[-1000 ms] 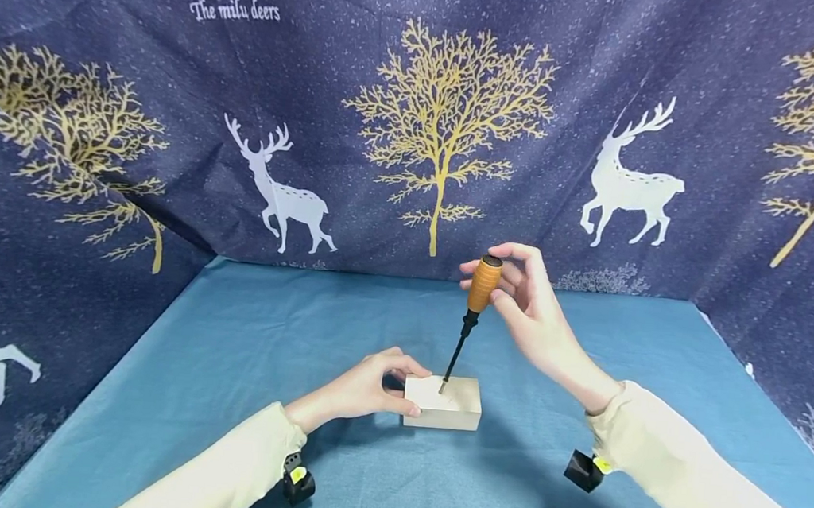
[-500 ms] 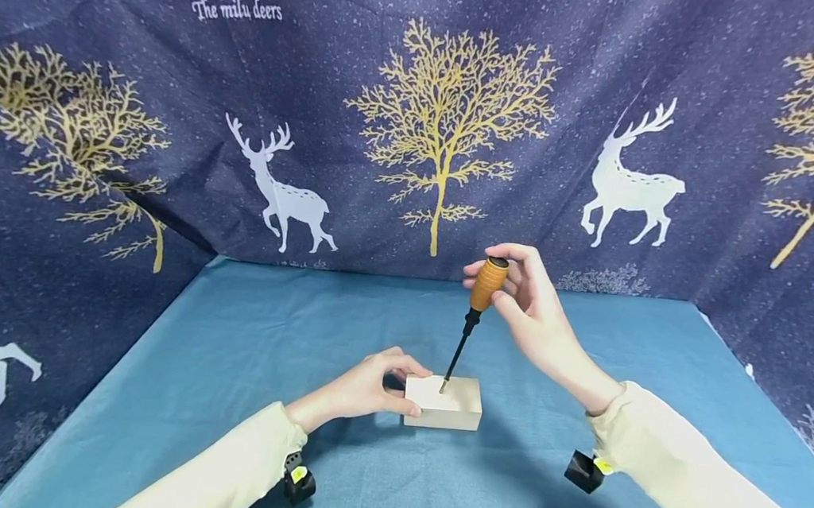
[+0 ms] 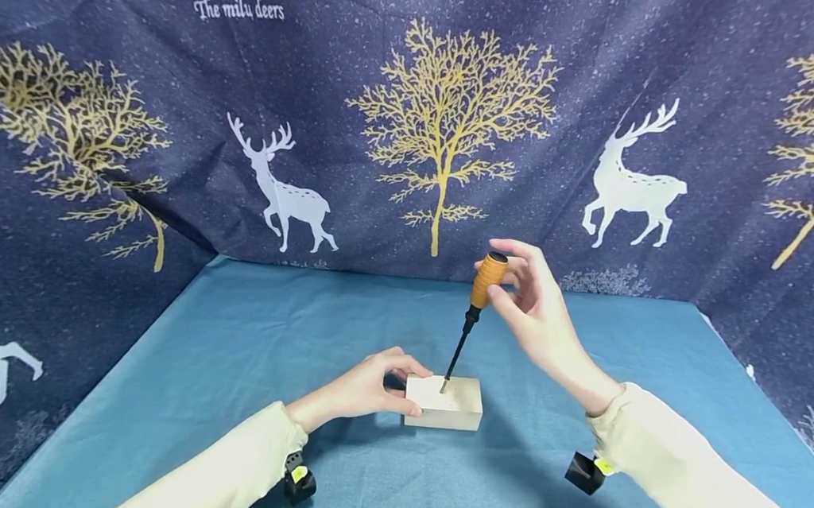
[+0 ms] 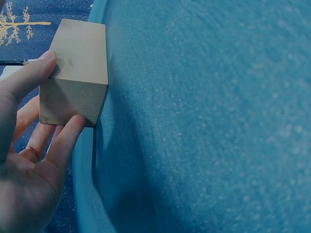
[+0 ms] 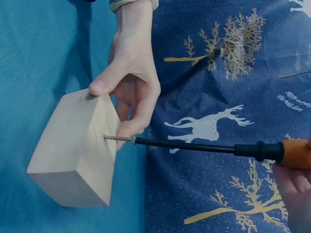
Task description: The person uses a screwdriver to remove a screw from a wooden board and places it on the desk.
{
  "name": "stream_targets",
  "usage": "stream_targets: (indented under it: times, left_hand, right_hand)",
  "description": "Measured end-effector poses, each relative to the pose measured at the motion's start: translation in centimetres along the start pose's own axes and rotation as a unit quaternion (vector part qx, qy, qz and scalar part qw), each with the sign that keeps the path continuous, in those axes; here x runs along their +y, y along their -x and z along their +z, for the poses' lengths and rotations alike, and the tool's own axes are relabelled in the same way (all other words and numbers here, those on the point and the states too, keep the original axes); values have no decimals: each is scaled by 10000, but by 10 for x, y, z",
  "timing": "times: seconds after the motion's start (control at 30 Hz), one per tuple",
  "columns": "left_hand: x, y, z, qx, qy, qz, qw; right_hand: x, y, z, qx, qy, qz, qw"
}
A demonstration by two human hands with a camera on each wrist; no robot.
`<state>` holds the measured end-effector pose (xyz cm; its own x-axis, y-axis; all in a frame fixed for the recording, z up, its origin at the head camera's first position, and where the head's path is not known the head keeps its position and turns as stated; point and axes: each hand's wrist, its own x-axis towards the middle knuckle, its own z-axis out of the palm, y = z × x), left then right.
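A pale wooden block (image 3: 462,419) lies on the blue cloth. My left hand (image 3: 368,386) grips its left end, thumb on the near side and fingers round the far side. Out of the block's top sticks a threaded screw (image 5: 116,138), partly sunk in the wood. At its head is the tip of a screwdriver (image 3: 471,316) with an orange handle and a black shaft, leaning to the right. My right hand (image 3: 538,316) holds the handle between thumb and fingers. Only part of this hand enters the right wrist view, at the right edge.
A blue cloth (image 3: 265,323) covers the table. Behind it hangs a dark blue backdrop (image 3: 363,83) with white deer and golden trees. A small black wrist camera (image 3: 298,486) is on the left sleeve, another black camera (image 3: 584,472) on the right.
The right hand's fingers have shifted slightly to the right round the handle, and the handle's top has moved a little. The left hand and block stay in place.
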<state>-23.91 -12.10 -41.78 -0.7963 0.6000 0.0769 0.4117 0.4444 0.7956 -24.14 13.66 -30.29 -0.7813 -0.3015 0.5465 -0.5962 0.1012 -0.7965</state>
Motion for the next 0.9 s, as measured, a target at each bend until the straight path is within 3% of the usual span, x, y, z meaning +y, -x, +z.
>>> stream_targets:
  times: [0.13, 0.3, 0.4, 0.67, 0.9]
  left_hand:
    - [1, 0, 0, 0, 24, -19, 10000]
    - [1, 0, 0, 0, 52, 3, 10000]
    - [0, 0, 0, -6, 79, 12, 10000]
    - [2, 1, 0, -6, 43, 5, 10000]
    - [2, 1, -1, 24, 17, 23, 10000]
  right_hand:
    - [1, 1, 0, -156, -431, -140, 9989]
    - [0, 1, 4, 84, 232, 134, 9996]
    - [0, 1, 4, 113, 326, 146, 9993]
    - [-1, 1, 3, -382, -517, -50, 9979]
    - [-1, 2, 6, 28, 663, 8, 9978]
